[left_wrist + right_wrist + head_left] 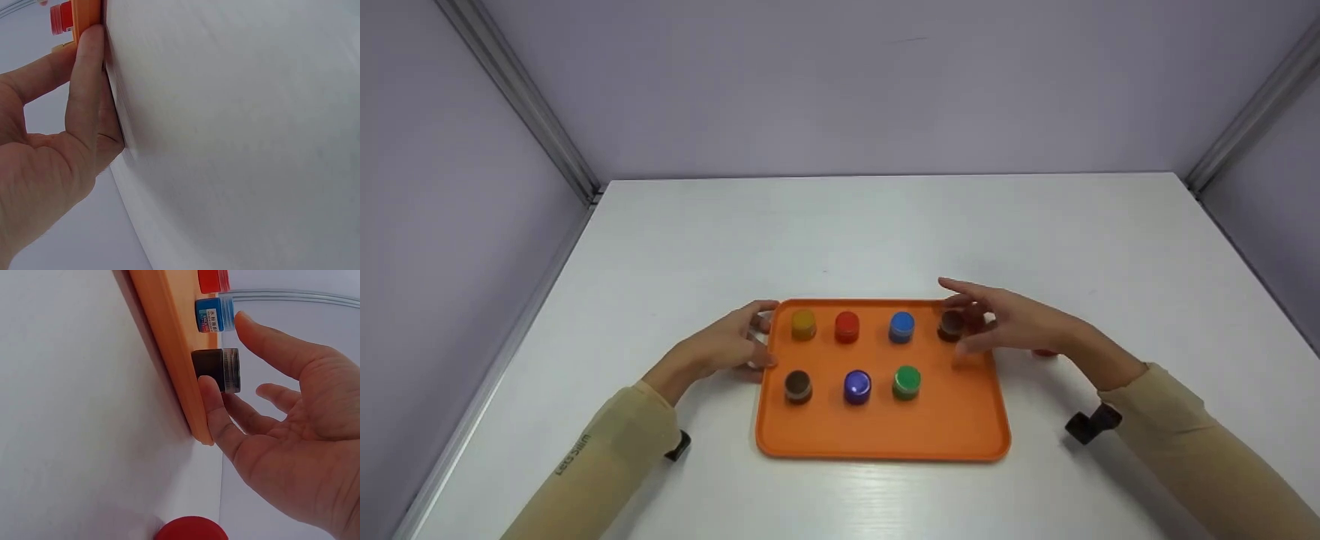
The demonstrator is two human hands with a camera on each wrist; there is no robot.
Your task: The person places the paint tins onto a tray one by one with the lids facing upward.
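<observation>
An orange tray (952, 427) lies on the white table and holds several small paint jars. Yellow (803, 325), red (847, 327), blue (901, 327) and dark brown (950, 325) jars stand in the far row; brown (798, 386), purple (856, 387) and green (907, 382) in the near row. My left hand (769, 334) rests on the tray's left edge, its fingertips (90, 39) against the rim (87, 14). My right hand (956, 322) hovers with spread fingers around the dark brown jar (216, 370), thumb (211, 405) by the tray rim (169, 343), without gripping it.
A red cap (191, 530) lies on the table just right of the tray, mostly hidden behind my right wrist in the head view (1044, 352). Grey walls enclose the table on three sides. Bare white tabletop (885, 232) stretches behind the tray.
</observation>
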